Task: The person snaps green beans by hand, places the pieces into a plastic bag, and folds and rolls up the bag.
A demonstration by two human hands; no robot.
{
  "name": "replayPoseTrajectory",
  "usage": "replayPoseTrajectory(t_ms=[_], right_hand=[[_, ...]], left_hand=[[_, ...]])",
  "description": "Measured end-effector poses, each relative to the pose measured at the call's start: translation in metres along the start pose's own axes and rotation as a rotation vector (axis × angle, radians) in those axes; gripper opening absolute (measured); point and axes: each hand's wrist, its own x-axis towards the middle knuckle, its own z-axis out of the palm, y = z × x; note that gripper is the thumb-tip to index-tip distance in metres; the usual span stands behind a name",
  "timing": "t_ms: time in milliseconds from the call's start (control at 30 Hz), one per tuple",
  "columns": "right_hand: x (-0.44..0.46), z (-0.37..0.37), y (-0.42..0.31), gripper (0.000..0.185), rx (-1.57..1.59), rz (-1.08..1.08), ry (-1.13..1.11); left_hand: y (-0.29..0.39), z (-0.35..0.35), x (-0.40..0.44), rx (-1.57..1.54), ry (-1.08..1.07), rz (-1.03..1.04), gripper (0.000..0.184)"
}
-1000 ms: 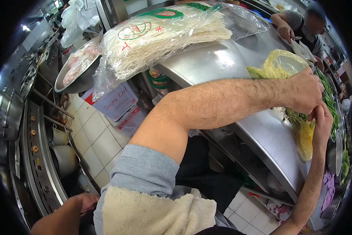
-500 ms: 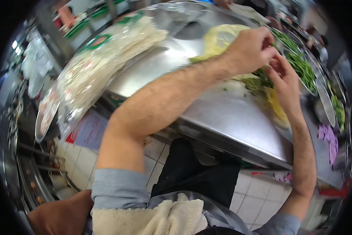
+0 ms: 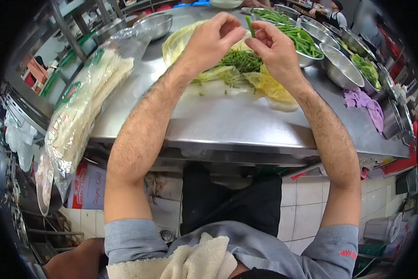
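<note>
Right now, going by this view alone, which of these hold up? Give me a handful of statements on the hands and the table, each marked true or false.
1. The right hand holds a green bean piece. True.
2. The left hand grips the purple cloth. False: the cloth lies at the table's right side, away from that hand.
3. A clear bag of pale noodles lies to the left of both hands. True.
4. The pile of green beans sits in a cardboard box. False: it is in a metal bowl.
</note>
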Motion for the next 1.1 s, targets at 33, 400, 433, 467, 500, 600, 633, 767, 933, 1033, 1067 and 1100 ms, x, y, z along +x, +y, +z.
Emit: replayPoseTrajectory(t_ms=[33, 400, 433, 467, 500, 600, 633, 767, 933, 1033, 1067, 1100], right_hand=[[0.004, -0.007, -0.003, 0.027, -0.003, -0.011, 0.019], [0.041, -0.098, 0.062, 0.032, -0.923, 0.058, 0.088], [0.044, -0.098, 0.06, 0.032, -0.951, 0.009, 0.117], [0.048, -0.096, 0.058, 0.03, -0.972, -0.085, 0.165], [0.05, -0.09, 0.051, 0.03, -0.971, -0.091, 0.164], [0.045, -0.052, 0.018, 0.026, -0.654, -0.346, 0.061], [0.04, -0.036, 0.007, 0.024, -0.586, -0.341, -0.076], [0.028, 0.016, 0.001, 0.016, -0.684, -0.401, -0.283], [0.014, 0.02, 0.005, 0.013, -0.646, -0.428, -0.331], [0.009, 0.016, -0.003, 0.011, -0.558, -0.4, -0.222], [0.009, 0.015, -0.003, 0.011, -0.584, -0.431, -0.261], [0.01, 0.014, -0.003, 0.011, -0.61, -0.46, -0.301]], left_hand=[[-0.004, -0.007, 0.002, 0.004, -0.006, 0.021, 0.02], [-0.021, -0.043, 0.003, 0.528, -0.719, -0.309, 0.024], [-0.02, -0.042, 0.003, 0.53, -0.731, -0.33, 0.024], [-0.018, -0.041, 0.003, 0.53, -0.726, -0.334, 0.024], [-0.016, -0.039, 0.002, 0.555, -0.702, -0.306, 0.024], [-0.022, -0.04, 0.002, 0.55, -0.617, -0.245, 0.023], [-0.024, -0.04, 0.003, 0.518, -0.565, -0.214, 0.022], [-0.022, -0.044, 0.006, 0.458, -0.507, -0.051, 0.02], [-0.019, -0.042, 0.005, 0.499, -0.455, 0.049, 0.017], [-0.018, -0.039, 0.005, 0.493, -0.454, 0.053, 0.016], [-0.018, -0.039, 0.005, 0.492, -0.45, 0.055, 0.016], [-0.016, -0.038, 0.004, 0.496, -0.45, 0.092, 0.016]])
